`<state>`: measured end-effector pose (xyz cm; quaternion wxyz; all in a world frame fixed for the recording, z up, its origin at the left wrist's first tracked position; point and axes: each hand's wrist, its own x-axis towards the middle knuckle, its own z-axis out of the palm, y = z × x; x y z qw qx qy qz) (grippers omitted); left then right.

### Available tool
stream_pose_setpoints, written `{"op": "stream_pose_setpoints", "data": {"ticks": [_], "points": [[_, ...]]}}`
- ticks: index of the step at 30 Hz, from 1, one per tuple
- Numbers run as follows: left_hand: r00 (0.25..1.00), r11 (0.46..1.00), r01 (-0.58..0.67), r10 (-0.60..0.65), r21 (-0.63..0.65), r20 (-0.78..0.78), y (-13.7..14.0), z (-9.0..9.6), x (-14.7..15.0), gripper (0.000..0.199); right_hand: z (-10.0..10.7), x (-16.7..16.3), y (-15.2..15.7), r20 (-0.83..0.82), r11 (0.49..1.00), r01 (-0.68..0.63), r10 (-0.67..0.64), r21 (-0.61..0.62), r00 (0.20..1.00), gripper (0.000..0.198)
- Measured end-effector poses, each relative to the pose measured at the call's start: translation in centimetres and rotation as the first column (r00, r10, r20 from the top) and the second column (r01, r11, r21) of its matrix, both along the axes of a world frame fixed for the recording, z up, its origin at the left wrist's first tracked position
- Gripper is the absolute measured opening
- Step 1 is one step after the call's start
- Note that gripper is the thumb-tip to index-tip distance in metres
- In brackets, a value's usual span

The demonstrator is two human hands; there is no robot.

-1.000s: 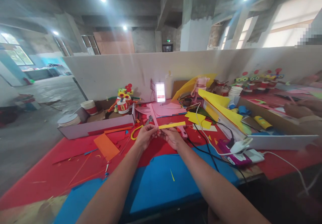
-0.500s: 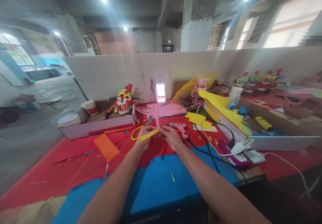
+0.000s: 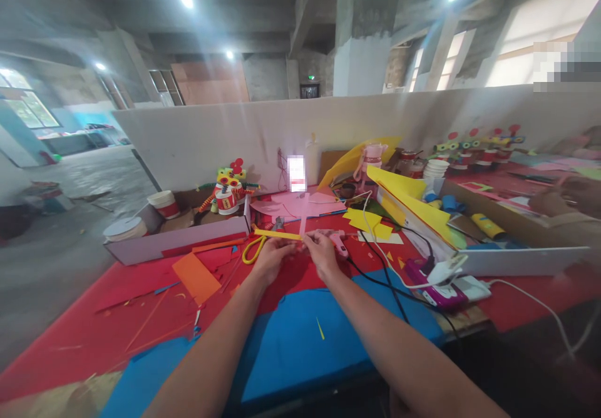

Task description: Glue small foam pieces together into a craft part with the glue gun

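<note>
Concrete hall with column (image 3: 361, 71) and ceiling lamps; pale partition (image 3: 197, 142) behind a red-covered table (image 3: 150, 318), blue sheet (image 3: 291, 349) along its near edge.

Head view, hands: right hand (image 3: 323, 255), fingertips pinched on the right end of a yellow strip (image 3: 277, 234). Strip lies leftward from those fingertips, passing just beyond the left hand (image 3: 271, 260). Left hand: fingers bent, near the strip's underside; whether they grip cannot be told. Pink strip (image 3: 303, 218): near end at the right fingertips, running away from them toward pink paper (image 3: 286, 205).

Head view, surroundings: glue gun (image 3: 339, 244), pink, just beside the right hand; yellow loop (image 3: 244, 255), left of the left hand; orange card (image 3: 195, 278), farther left; left box (image 3: 188, 241), figure (image 3: 228, 202) at its right end; right box (image 3: 516, 261), with yellow and blue pieces; power strip (image 3: 439, 291), purple, nearer than the right box.
</note>
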<state>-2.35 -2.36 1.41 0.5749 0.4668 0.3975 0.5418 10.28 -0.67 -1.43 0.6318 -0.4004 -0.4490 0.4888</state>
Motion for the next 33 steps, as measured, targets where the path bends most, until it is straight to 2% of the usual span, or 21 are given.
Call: {"op": "stream_pose_setpoints", "data": {"ticks": [3, 6, 8, 12, 20, 25, 29, 33], "points": [[1.000, 0.999, -0.019, 0.018, 0.032, 0.010, -0.22, 0.08, 0.20, 0.025, 0.13, -0.01, -0.10, -0.020, 1.000, -0.026, 0.027, 0.014, 0.999, 0.022], [0.994, 0.991, -0.094, 0.098, 0.092, -0.040, -0.01, -0.23, -0.03, 0.024, 0.49, -0.05, -0.36, -0.066, 0.988, -0.157, 0.156, -0.011, 0.986, 0.024], [0.990, 0.990, -0.101, 0.110, 0.102, -0.090, 0.17, -0.46, -0.20, 0.025, 0.70, 0.00, -0.49, -0.073, 0.975, -0.221, 0.218, -0.031, 0.973, 0.028], [0.975, 0.980, -0.130, 0.153, 0.149, -0.160, 0.07, -0.36, -0.16, 0.025, 0.81, 0.20, -0.46, -0.055, 0.973, -0.227, 0.225, -0.045, 0.973, 0.032], [0.978, 0.980, -0.136, 0.157, 0.145, -0.140, -0.17, 0.18, 0.03, 0.025, 0.82, 0.50, -0.47, -0.226, 0.930, -0.357, 0.330, -0.090, 0.917, 0.038], [0.981, 0.986, -0.120, 0.135, 0.116, -0.138, 0.40, -0.22, -0.40, 0.029, 0.75, 0.61, -0.63, -0.232, 0.922, -0.363, 0.326, -0.138, 0.916, 0.038], [0.987, 0.981, -0.115, 0.131, 0.155, -0.094, 0.56, -0.35, -0.48, 0.029, 0.58, 0.40, -0.46, -0.266, 0.951, -0.280, 0.238, -0.132, 0.934, 0.033], [0.991, 0.988, -0.065, 0.081, 0.140, -0.108, 0.50, -0.58, -0.29, 0.028, 0.63, 0.25, -0.47, -0.339, 0.962, -0.247, 0.196, -0.113, 0.920, 0.035]]}}
